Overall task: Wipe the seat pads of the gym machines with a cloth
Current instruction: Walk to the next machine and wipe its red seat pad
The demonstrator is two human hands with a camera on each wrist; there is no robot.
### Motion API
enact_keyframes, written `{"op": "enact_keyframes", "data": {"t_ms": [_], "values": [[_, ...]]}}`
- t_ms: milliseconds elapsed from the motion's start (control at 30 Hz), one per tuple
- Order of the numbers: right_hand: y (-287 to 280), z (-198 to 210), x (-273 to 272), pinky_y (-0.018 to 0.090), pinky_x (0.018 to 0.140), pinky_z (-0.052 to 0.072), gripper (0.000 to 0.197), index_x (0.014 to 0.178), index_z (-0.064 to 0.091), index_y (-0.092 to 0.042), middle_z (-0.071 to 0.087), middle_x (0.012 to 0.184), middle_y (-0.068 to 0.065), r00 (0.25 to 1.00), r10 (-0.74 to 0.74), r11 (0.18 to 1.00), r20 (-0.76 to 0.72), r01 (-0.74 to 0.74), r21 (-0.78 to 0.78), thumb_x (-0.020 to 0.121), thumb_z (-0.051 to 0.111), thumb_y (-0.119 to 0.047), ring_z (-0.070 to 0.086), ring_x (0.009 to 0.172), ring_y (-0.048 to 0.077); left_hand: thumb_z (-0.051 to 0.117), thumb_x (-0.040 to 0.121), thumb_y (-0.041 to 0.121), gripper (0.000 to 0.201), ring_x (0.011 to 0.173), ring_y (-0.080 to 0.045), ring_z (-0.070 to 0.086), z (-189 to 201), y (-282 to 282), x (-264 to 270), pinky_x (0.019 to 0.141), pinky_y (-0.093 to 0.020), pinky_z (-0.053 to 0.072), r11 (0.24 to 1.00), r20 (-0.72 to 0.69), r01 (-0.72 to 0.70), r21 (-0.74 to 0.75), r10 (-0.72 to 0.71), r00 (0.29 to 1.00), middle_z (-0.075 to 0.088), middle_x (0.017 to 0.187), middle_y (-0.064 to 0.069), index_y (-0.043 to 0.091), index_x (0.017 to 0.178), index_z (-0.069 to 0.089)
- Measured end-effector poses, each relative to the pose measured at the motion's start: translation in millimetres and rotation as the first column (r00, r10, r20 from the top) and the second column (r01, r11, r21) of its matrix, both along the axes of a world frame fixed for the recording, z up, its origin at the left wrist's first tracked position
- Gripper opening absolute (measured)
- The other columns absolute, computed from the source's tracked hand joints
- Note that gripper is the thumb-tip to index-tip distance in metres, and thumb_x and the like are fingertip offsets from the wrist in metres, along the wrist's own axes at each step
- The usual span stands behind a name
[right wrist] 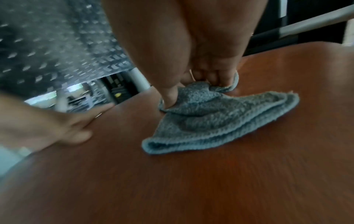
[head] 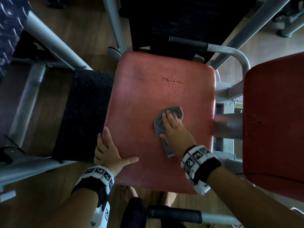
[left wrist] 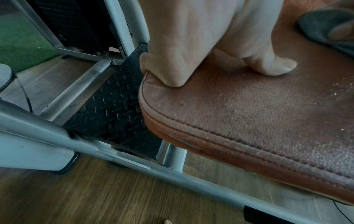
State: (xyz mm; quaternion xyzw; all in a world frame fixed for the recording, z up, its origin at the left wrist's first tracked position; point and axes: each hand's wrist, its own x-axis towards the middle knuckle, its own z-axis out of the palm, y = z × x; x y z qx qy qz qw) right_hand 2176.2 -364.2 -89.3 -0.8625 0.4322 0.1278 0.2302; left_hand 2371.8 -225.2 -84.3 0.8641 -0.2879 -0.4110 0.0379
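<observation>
The red seat pad [head: 148, 112] fills the middle of the head view, its stitched edge running across the lower right of my left wrist view. Its vinyl looks worn and darkened toward the upper left, and a patch of small droplets [head: 175, 88] sits just above centre with a thin dark squiggle over it. To the left of the pad lies a black tread plate [head: 83, 112], set between grey frame tubes [head: 54, 41] that run up to the upper left. At the right edge of the frame stands a second red pad [head: 276, 120], apart from the first, with a grey tube between them. A black-gripped handle [head: 189, 42] crosses above the pad at upper right, and another one lies at the bottom of the frame.

My left hand [head: 109, 150] rests on the lower left corner of the pad: the fingers lie out along and over the left edge, the thumb is spread flat on top, and it holds nothing.

My right hand [head: 174, 129] is right of centre, pressing the grey cloth [head: 167, 122] onto the pad just below the droplets. From the right wrist view my fingertips are bent down into the bunched cloth and gather it, the rest trailing folded toward the bottom of the frame.
</observation>
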Motion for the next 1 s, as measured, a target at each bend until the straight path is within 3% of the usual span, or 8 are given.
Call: {"op": "enact_keyframes", "data": {"t_ms": [67,133,333,533,767,1000], "values": [[22.8,-1.4,-9.9,0.048,0.114,0.030,0.080,0.149,0.019,0.001,0.021,0.156,0.019,0.995,0.102,0.995,-0.005,-0.101,0.012,0.090,0.060,-0.035,0.025,0.142,0.038,0.085,0.039,0.067,0.157,0.145,-0.037,0.002,2.0,-0.9,0.4,0.116,-0.056,0.012,1.000,-0.008,0.009,0.004,-0.009,1.000,-0.028,0.155,0.001,0.051,0.128,-0.044],[25.2,-5.5,-16.2,0.047,0.114,0.030,0.081,0.149,0.021,-0.001,0.022,0.156,0.018,0.992,0.128,0.991,0.002,-0.128,0.027,0.089,0.061,-0.037,0.025,0.143,0.037,0.085,0.040,0.067,0.157,0.145,-0.037,0.002,3.1,-1.3,1.2,0.116,-0.056,0.013,1.000,-0.018,0.014,0.006,-0.014,1.000,-0.029,0.154,0.001,0.051,0.128,-0.045],[-17.3,-1.5,2.4,0.039,0.121,0.012,0.079,0.152,0.002,-0.004,0.002,0.160,0.015,0.997,-0.076,0.997,-0.017,0.076,0.022,0.097,0.046,-0.039,0.005,0.148,0.030,0.084,0.038,0.069,0.158,0.144,-0.039,0.003,3.1,-3.9,2.9,0.115,-0.057,0.015,0.999,-0.023,0.017,0.038,-0.016,1.000,-0.029,0.154,0.000,0.050,0.125,-0.047],[9.4,2.9,-4.6,0.042,0.119,0.019,0.079,0.151,0.007,-0.001,0.008,0.159,0.019,0.995,-0.079,0.997,-0.058,0.080,0.020,0.095,0.049,-0.038,0.012,0.147,0.032,0.085,0.039,0.067,0.159,0.144,-0.040,0.003,4.0,-4.4,3.1,0.115,-0.058,0.015,0.999,-0.031,0.007,0.033,-0.006,0.999,-0.029,0.154,0.001,0.049,0.127,-0.046],[-88.1,-2.5,34.9,0.039,0.121,0.010,0.079,0.152,0.002,-0.004,0.001,0.161,0.013,0.998,-0.055,0.998,0.017,0.056,-0.038,0.096,0.049,-0.035,0.003,0.148,0.028,0.085,0.035,0.067,0.162,0.144,-0.040,0.003,-0.6,-3.2,3.3,0.114,-0.059,0.015,1.000,-0.022,-0.008,0.011,0.008,1.000,-0.028,0.154,0.001,0.048,0.130,-0.044],[-106.1,-6.9,49.7,0.042,0.120,0.017,0.082,0.152,0.004,-0.003,0.004,0.160,0.014,0.995,0.094,0.989,-0.035,-0.097,-0.110,0.095,0.049,-0.041,0.007,0.148,0.029,0.084,0.036,0.069,0.161,0.144,-0.040,0.003,0.5,-3.5,3.7,0.114,-0.058,0.015,1.000,-0.029,0.004,0.011,-0.004,1.000,-0.030,0.154,0.001,0.047,0.130,-0.044]]}}
